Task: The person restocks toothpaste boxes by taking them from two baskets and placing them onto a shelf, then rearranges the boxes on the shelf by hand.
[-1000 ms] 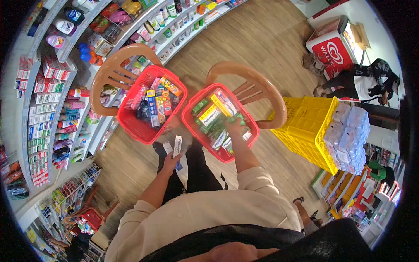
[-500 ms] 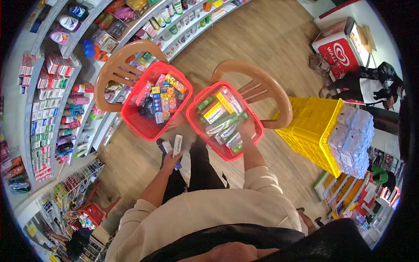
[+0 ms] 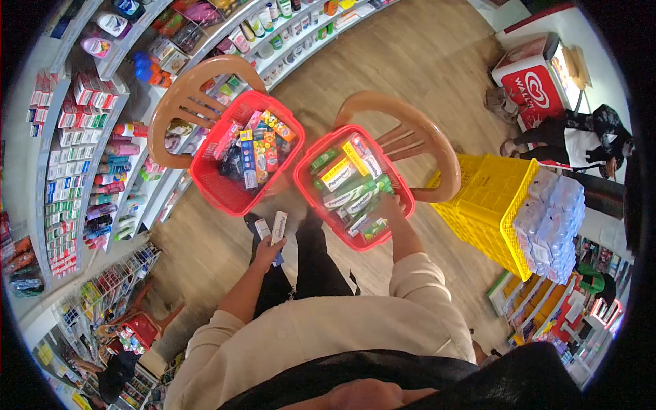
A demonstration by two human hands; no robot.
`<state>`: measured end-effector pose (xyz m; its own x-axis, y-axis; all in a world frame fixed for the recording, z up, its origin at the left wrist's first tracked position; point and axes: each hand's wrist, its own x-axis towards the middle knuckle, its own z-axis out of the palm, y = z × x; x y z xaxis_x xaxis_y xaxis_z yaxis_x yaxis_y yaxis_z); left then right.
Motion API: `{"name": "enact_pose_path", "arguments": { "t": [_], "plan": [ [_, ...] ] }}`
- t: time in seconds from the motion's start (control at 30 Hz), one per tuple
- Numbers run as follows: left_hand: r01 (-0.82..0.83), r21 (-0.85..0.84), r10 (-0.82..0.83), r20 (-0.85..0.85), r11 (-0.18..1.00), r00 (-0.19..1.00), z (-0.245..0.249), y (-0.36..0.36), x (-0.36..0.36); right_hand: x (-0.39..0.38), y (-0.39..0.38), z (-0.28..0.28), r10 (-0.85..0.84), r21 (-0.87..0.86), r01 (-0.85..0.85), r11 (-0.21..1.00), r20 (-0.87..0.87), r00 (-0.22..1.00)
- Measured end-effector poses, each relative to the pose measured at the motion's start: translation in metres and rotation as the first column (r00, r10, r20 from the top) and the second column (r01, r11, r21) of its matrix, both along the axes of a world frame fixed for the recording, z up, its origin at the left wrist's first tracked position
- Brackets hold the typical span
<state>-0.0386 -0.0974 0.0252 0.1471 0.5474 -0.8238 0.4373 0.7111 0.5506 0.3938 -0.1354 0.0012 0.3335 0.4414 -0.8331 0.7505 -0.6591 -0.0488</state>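
The right basket [image 3: 298,179], red and far of the person, is packed with toothpaste cartons [image 3: 347,191]. These look light, stiff and slick, and are best pinched across their long sides. The right hand [image 3: 391,203] lies on the near cartons, but I cannot tell if it grips one. The left hand [image 3: 266,251], nearer and to the left, clasps a slim white box [image 3: 278,227].

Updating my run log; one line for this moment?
left hand: holding small boxes | right hand: inside right red basket, on toothpaste boxes
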Motion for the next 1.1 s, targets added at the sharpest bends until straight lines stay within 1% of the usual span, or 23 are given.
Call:
{"name": "enact_pose_path", "arguments": {
  "t": [0.13,0.17,0.2,0.27,0.3,0.4,0.47,0.53,0.57,0.6,0.67,0.7,0.73,0.8,0.83,0.87,0.9,0.93,0.97,1.0,1.03,1.07,1.1],
  "plan": [
    [0.036,0.008,-0.035,-0.019,0.999,0.999,-0.004,-0.001,0.000,0.005,-0.001,-0.005,0.004,-0.029,-0.005,1.000,-0.037,0.999],
    [0.061,0.026,-0.060,-0.042,0.998,0.997,-0.007,-0.002,-0.001,0.005,-0.002,-0.006,-0.043,0.003,0.043,0.999,-0.045,0.998],
    [0.057,0.029,-0.056,-0.039,0.998,0.998,-0.010,-0.003,-0.001,0.006,-0.003,-0.008,-0.088,0.035,0.090,0.995,-0.054,0.995],
    [-0.016,0.024,0.015,0.029,1.000,0.999,-0.015,-0.005,-0.004,0.006,-0.007,-0.012,-0.092,0.050,0.095,0.994,-0.053,0.994],
    [-0.021,0.029,0.020,0.029,0.999,0.999,-0.015,-0.005,-0.004,0.006,-0.008,-0.013,-0.101,0.063,0.104,0.993,-0.055,0.993],
    [-0.011,0.053,0.011,-0.003,0.999,1.000,-0.014,-0.002,-0.006,0.006,-0.007,-0.016,-0.050,0.038,0.052,0.998,-0.059,0.997],
    [0.047,0.015,-0.046,-0.027,0.999,0.999,-0.014,0.002,-0.007,0.008,-0.007,-0.016,-0.016,0.070,0.019,0.997,-0.043,0.999],
    [0.041,0.028,-0.040,-0.021,0.999,0.999,-0.002,0.006,-0.003,0.013,-0.006,-0.032,-0.059,-0.021,0.057,0.998,-0.090,0.994],
    [0.041,0.036,-0.040,-0.017,0.999,0.999,0.005,0.009,-0.001,0.023,-0.015,-0.066,-0.023,-0.007,0.022,1.000,-0.160,0.987],
    [0.031,0.047,-0.030,-0.022,0.998,0.999,0.009,0.011,0.001,0.021,-0.014,-0.065,-0.011,0.004,0.012,1.000,-0.164,0.986],
    [0.024,0.037,-0.022,-0.050,0.999,0.999,0.014,0.013,-0.001,0.016,-0.010,-0.049,-0.028,-0.008,0.028,1.000,-0.077,0.997],
    [0.010,0.034,-0.009,-0.016,0.999,1.000,0.008,0.012,-0.005,0.007,-0.007,-0.026,-0.099,0.033,0.100,0.994,-0.032,0.995],
    [0.001,0.039,-0.001,-0.019,0.999,1.000,-0.005,0.008,-0.010,0.009,-0.003,-0.024,-0.090,0.037,0.091,0.995,-0.036,0.995],
    [0.000,0.043,0.002,-0.049,0.999,0.999,-0.024,0.005,-0.020,0.015,0.005,-0.017,0.018,-0.004,-0.019,1.000,-0.234,0.972],
    [-0.010,0.049,0.013,-0.049,0.999,0.999,-0.022,0.006,-0.021,0.004,0.000,-0.013,0.072,0.021,-0.070,0.997,-0.145,0.987],
    [-0.046,0.058,0.047,-0.001,0.997,0.999,-0.019,0.007,-0.022,0.004,-0.004,-0.020,0.087,0.028,-0.084,0.996,-0.144,0.986],
    [-0.085,0.066,0.082,0.046,0.994,0.996,-0.015,0.007,-0.022,0.012,-0.011,-0.047,0.304,0.154,-0.276,0.949,-0.207,0.930],
    [-0.103,0.075,0.100,0.045,0.992,0.994,-0.004,0.011,-0.019,0.014,-0.014,-0.061,0.511,0.289,-0.442,0.849,-0.241,0.825],
    [-0.187,-0.005,0.186,0.109,0.982,0.976,0.013,0.016,-0.015,0.009,-0.017,-0.045,0.662,0.278,-0.619,0.735,-0.097,0.743],
    [-0.262,-0.087,0.273,0.167,0.961,0.948,0.027,0.020,-0.012,0.005,-0.017,-0.030,0.675,0.289,-0.629,0.722,-0.092,0.732],
    [-0.293,-0.083,0.303,0.176,0.953,0.937,0.033,0.022,-0.010,0.001,-0.011,-0.013,0.709,0.174,-0.692,0.701,-0.057,0.703],
    [-0.308,-0.063,0.315,0.185,0.949,0.931,0.035,0.026,-0.010,-0.004,-0.004,-0.002,0.742,0.055,-0.741,0.670,-0.017,0.670],
    [-0.280,-0.092,0.293,0.210,0.956,0.933,0.038,0.031,-0.012,-0.006,-0.004,-0.002,0.771,0.062,-0.771,0.634,0.030,0.636]
  ]
}}
